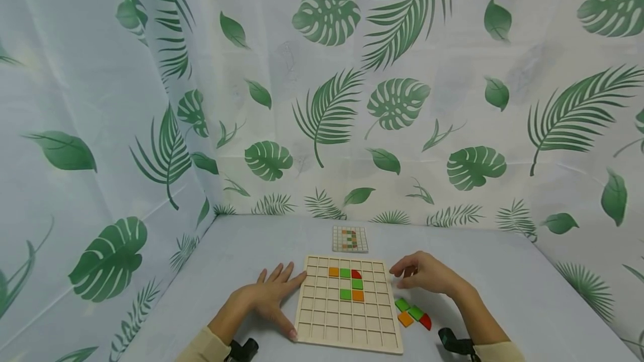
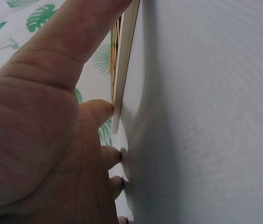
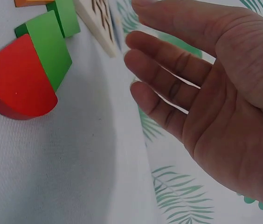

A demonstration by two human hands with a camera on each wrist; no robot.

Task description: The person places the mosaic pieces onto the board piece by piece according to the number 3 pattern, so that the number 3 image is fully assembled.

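Note:
A wooden grid board (image 1: 347, 325) lies on the table, with several coloured pieces set in its upper cells: orange squares (image 1: 334, 272), green squares (image 1: 345, 294) and a red quarter-round (image 1: 356, 274). My left hand (image 1: 269, 298) is spread at the board's left side, thumb at the lower corner and index fingertip at the edge higher up. Over by the upper right edge, my right hand (image 1: 427, 272) hovers with loosely bent fingers and nothing in them. Below it lie loose green blocks (image 3: 52, 49), an orange block (image 1: 405, 319) and a red quarter-round block (image 3: 17, 77).
Behind the board lies a small card (image 1: 338, 239) with a grid and a coloured pattern. The table (image 1: 271, 233) is covered in white and meets a leaf-printed curtain (image 1: 347, 183) at the back and left. Dark wrist cameras (image 1: 455, 342) sit on both forearms.

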